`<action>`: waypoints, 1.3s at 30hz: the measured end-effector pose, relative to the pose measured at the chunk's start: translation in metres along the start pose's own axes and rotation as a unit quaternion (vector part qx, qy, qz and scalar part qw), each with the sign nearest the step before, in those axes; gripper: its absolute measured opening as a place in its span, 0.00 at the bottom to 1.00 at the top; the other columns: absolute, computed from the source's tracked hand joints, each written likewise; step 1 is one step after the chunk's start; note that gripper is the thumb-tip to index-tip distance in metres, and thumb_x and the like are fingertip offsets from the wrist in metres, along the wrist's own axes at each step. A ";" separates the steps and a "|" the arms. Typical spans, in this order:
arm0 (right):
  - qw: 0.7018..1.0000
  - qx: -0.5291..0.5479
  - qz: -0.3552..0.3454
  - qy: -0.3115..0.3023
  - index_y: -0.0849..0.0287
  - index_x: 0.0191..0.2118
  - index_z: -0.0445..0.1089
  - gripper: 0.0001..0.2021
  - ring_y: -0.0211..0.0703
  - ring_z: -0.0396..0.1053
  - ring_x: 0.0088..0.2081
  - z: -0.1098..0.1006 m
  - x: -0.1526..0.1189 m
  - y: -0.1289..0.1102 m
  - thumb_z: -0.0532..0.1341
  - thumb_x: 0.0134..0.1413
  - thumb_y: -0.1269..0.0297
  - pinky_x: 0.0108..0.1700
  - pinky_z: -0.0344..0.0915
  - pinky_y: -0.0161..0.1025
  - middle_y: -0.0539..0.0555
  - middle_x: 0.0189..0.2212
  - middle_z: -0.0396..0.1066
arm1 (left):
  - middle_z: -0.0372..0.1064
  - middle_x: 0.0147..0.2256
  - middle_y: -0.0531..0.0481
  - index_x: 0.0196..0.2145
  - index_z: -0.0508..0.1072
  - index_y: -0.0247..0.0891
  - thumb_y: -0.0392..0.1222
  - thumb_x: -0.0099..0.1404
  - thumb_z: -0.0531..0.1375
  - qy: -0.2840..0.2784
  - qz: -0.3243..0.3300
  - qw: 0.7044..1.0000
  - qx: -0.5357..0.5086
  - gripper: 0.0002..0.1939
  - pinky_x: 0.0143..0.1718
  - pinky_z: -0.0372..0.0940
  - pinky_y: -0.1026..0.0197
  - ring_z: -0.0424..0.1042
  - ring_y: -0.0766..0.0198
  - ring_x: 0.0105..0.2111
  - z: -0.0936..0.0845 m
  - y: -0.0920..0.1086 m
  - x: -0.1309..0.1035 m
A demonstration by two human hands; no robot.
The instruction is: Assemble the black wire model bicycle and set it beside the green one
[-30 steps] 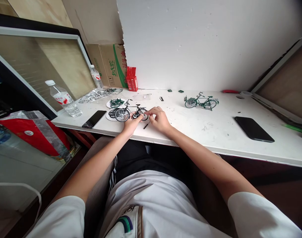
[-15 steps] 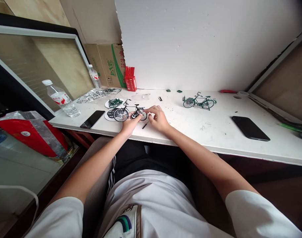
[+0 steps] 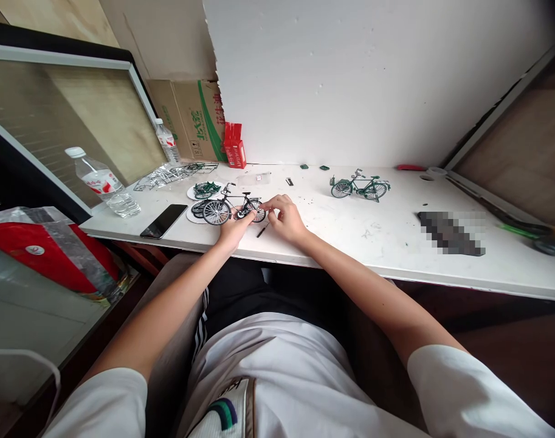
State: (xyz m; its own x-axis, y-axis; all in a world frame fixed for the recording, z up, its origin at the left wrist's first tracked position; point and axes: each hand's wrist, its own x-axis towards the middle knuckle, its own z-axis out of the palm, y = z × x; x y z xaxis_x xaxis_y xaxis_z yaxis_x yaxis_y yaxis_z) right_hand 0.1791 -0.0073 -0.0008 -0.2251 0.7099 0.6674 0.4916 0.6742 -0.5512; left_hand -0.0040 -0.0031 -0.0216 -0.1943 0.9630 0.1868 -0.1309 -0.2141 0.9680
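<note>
A small black model bicycle (image 3: 234,205) is held upright near the table's front edge. My left hand (image 3: 234,227) grips it from below, its thumb near the rear wheel. Close to that rear wheel, my right hand (image 3: 284,217) has its fingers bent and drawn together; whatever may be between the fingertips is too small to make out. A thin black piece (image 3: 262,231) lies between the hands on the white table (image 3: 332,240). Behind the bicycle sit a round holder with green parts (image 3: 206,190) and another with black parts (image 3: 197,210).
A green model bicycle (image 3: 360,185) stands to the right, with a blurred dark phone (image 3: 450,233) beyond. At left are another phone (image 3: 164,221), a water bottle (image 3: 104,184) and a second bottle (image 3: 166,141). A red box (image 3: 234,146) stands at the back.
The view has shifted slightly, so the table's contents appear a little further left. Both hands keep nearly the same pose at the black bicycle. The right-hand phone now appears pixelated.
</note>
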 end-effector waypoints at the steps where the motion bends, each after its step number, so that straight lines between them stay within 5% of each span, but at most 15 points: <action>1: 1.000 0.000 -0.005 -0.004 0.56 0.48 0.83 0.20 0.56 0.71 0.49 0.000 0.000 -0.001 0.56 0.61 0.76 0.52 0.71 0.52 0.58 0.43 0.80 | 0.80 0.49 0.40 0.45 0.77 0.36 0.44 0.57 0.77 -0.002 0.001 1.000 0.000 0.22 0.50 0.79 0.52 0.82 0.52 0.48 0.000 0.000 0.000; 6: 1.000 0.000 -0.002 0.003 0.57 0.42 0.82 0.17 0.56 0.72 0.49 0.001 -0.001 -0.003 0.56 0.60 0.76 0.52 0.71 0.51 0.58 0.41 0.81 | 0.80 0.49 0.41 0.46 0.77 0.36 0.43 0.58 0.76 0.006 0.001 1.000 0.001 0.21 0.49 0.79 0.52 0.82 0.53 0.46 0.000 0.000 0.000; 12: 0.999 0.007 -0.032 -0.009 0.57 0.51 0.81 0.21 0.56 0.72 0.48 0.002 -0.001 -0.001 0.56 0.60 0.76 0.53 0.71 0.52 0.57 0.41 0.81 | 0.80 0.50 0.41 0.46 0.78 0.37 0.44 0.58 0.77 -0.007 0.009 1.000 0.008 0.21 0.49 0.80 0.52 0.82 0.51 0.49 -0.001 -0.002 0.000; 17: 1.000 -0.011 0.008 0.008 0.57 0.40 0.81 0.16 0.57 0.72 0.48 0.000 0.000 -0.002 0.56 0.59 0.77 0.50 0.70 0.51 0.58 0.40 0.80 | 0.80 0.49 0.41 0.46 0.78 0.36 0.44 0.59 0.77 -0.002 0.012 1.000 0.011 0.21 0.47 0.80 0.53 0.82 0.52 0.47 -0.002 -0.005 0.001; 21: 1.000 -0.006 -0.004 -0.011 0.56 0.47 0.82 0.19 0.56 0.72 0.49 0.000 0.000 -0.002 0.56 0.59 0.77 0.51 0.70 0.51 0.58 0.42 0.80 | 0.80 0.50 0.41 0.47 0.79 0.36 0.45 0.59 0.77 -0.008 0.015 1.000 0.012 0.21 0.48 0.80 0.54 0.82 0.52 0.48 -0.003 -0.007 0.002; 35: 1.000 -0.004 0.007 0.000 0.56 0.38 0.81 0.15 0.56 0.73 0.47 -0.002 0.001 -0.001 0.57 0.57 0.76 0.51 0.71 0.52 0.58 0.40 0.80 | 0.81 0.44 0.43 0.46 0.78 0.36 0.44 0.60 0.76 -0.014 0.010 0.999 0.027 0.20 0.46 0.80 0.53 0.83 0.54 0.42 -0.001 -0.004 0.000; 39: 1.000 0.003 0.001 -0.003 0.56 0.44 0.81 0.17 0.55 0.73 0.47 -0.003 0.001 -0.002 0.57 0.58 0.76 0.52 0.70 0.51 0.57 0.41 0.80 | 0.82 0.44 0.44 0.46 0.79 0.37 0.45 0.60 0.76 -0.023 0.023 0.999 0.037 0.19 0.44 0.80 0.56 0.83 0.54 0.43 -0.002 -0.006 0.001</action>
State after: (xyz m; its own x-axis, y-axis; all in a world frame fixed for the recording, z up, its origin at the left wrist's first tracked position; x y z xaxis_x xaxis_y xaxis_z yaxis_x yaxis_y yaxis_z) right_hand 0.1803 -0.0090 0.0022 -0.2293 0.7130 0.6626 0.4866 0.6736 -0.5563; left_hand -0.0058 -0.0013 -0.0274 -0.1525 0.9594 0.2373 -0.0500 -0.2473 0.9677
